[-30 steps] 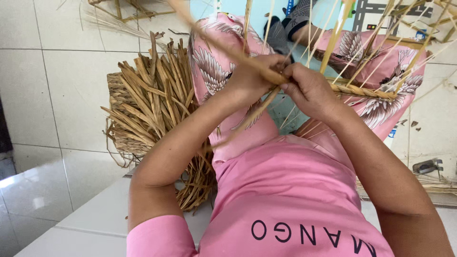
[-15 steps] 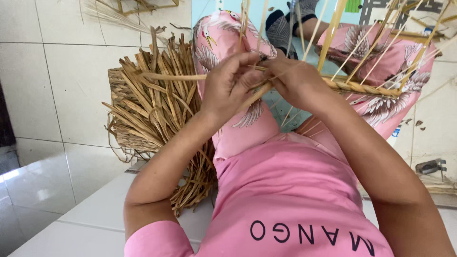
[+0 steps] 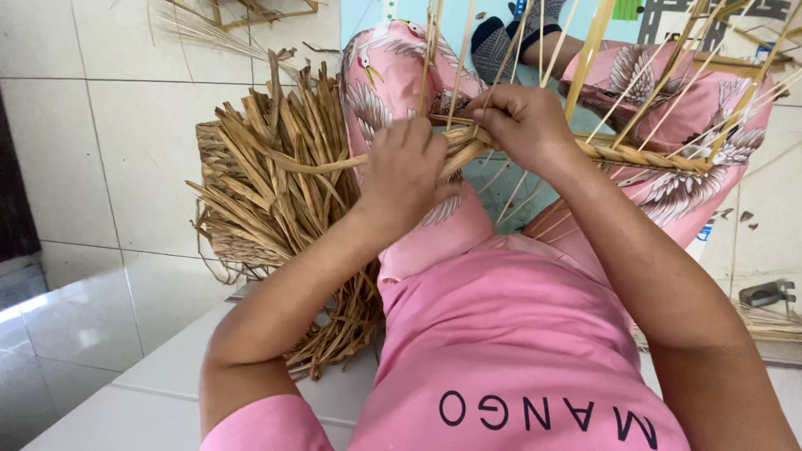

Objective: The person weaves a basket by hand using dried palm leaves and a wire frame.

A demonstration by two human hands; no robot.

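My left hand (image 3: pixel 405 171) is closed on a flat dried straw strand (image 3: pixel 309 165) that trails off to the left, just above my lap. My right hand (image 3: pixel 522 125) pinches the twisted straw braid (image 3: pixel 635 157) where the strand meets it. The braid runs rightward along a row of thin upright reeds (image 3: pixel 585 50) of a half-woven frame. Both hands nearly touch at the braid's left end. My pink patterned trousers (image 3: pixel 393 92) lie under the work.
A loose pile of dried straw strips (image 3: pixel 276 200) sits on a woven basket (image 3: pixel 217 159) at my left, on white floor tiles (image 3: pixel 100 125). Another person's dark-socked foot (image 3: pixel 501 38) rests at the top. A small metal tool (image 3: pixel 764 294) lies at the right edge.
My left hand has slid down and left along the strand, pulling it sideways. The right hand stayed on the braid.
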